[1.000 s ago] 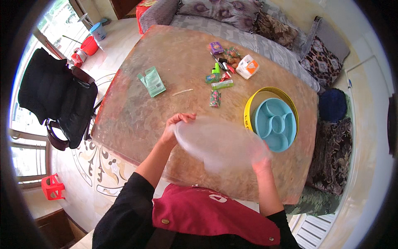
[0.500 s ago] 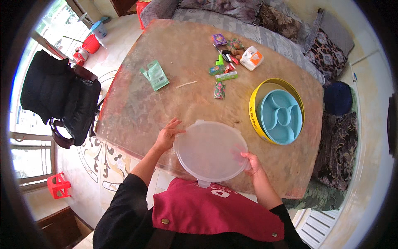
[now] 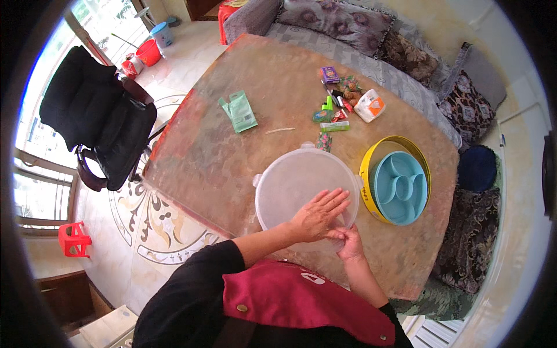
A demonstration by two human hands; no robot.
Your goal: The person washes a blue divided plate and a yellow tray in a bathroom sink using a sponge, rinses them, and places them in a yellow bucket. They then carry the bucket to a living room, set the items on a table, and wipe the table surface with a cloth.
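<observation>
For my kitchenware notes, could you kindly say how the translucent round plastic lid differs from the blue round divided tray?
The lid looks larger than the tray. The lid's face is undivided; the tray has compartments. The left hand covers part of the lid, but none of the tray. Both are round.

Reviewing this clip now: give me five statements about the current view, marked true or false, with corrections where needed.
1. The left hand, fingers extended, is over the translucent lid. True.
2. The blue tray lies left of the translucent lid. False: the blue tray is on its right, inside the yellow container.
3. The right hand is at the translucent lid's lower-right edge. True.
4. The black chair stands on the table's right side. False: the black chair is on the left.
5. The green pouch lies left of the white-and-orange package. True.
</observation>
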